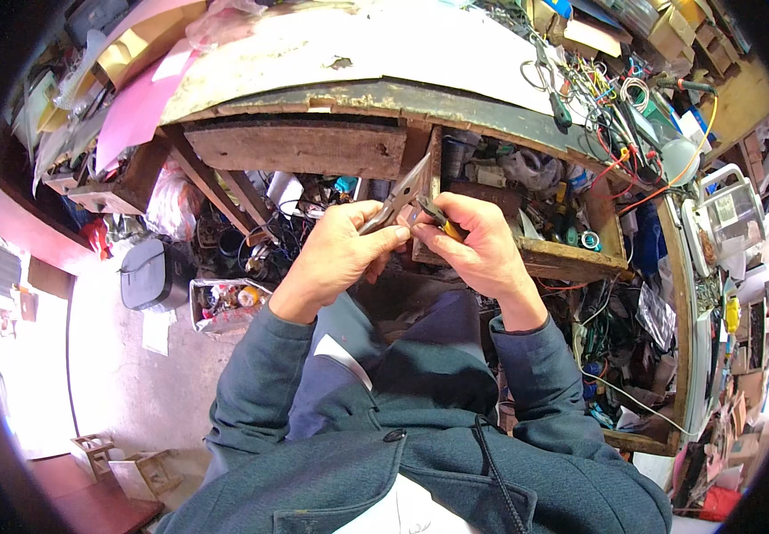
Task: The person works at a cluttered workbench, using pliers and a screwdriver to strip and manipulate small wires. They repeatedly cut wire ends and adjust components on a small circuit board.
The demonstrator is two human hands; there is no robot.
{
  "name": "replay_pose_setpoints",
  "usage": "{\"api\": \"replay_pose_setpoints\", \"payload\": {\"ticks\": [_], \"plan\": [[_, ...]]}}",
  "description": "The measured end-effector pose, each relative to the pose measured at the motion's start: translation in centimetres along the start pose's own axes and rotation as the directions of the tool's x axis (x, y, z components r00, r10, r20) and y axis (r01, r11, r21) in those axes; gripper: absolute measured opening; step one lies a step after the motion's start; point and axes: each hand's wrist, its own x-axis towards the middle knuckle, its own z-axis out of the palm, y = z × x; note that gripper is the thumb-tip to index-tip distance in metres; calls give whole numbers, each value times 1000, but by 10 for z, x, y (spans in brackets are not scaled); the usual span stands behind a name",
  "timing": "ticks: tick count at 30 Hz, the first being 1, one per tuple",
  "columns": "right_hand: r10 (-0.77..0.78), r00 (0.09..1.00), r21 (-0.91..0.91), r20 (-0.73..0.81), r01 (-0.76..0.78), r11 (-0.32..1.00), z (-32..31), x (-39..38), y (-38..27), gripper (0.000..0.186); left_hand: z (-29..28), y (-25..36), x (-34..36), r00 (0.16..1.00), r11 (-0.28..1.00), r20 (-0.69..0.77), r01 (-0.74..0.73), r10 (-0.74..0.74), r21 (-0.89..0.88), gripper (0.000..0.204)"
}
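Observation:
Both my hands meet in front of the open drawer, each closed round a tool. My left hand (342, 247) grips a pointed metal tool (409, 185) by its lower part, thumb on top, the tip slanting up and right; whether it is scissors or pliers I cannot tell. In my right hand (478, 242) is a pair of pliers (438, 216) with dark jaws and a yellow patch on the handle, angled up and left toward the metal tool. The jaws come close to it or touch it; the fingers hide the exact contact.
An open wooden drawer (571, 258) full of tools and parts sits under the bench (313, 100). Tangled cables and test leads (620, 116) crowd the bench's right side. On the floor at left stand a dark bin (149, 276) and a box of small items (211, 316).

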Motion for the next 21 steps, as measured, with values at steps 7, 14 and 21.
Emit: {"api": "replay_pose_setpoints", "payload": {"ticks": [7,14,21], "plan": [[-204,979,-240,-12,196,951,0,-1,5,17,3,-4,-3,999,987,-33,10,-16,-162,13],[-293,956,-424,-29,253,869,0,-3,-4,24,1,-9,-1,998,994,-24,49,-51,-95,12],[-310,941,-320,-134,255,912,6,-3,3,26,1,-13,-3,1000,890,-6,-11,9,-455,15]]}}
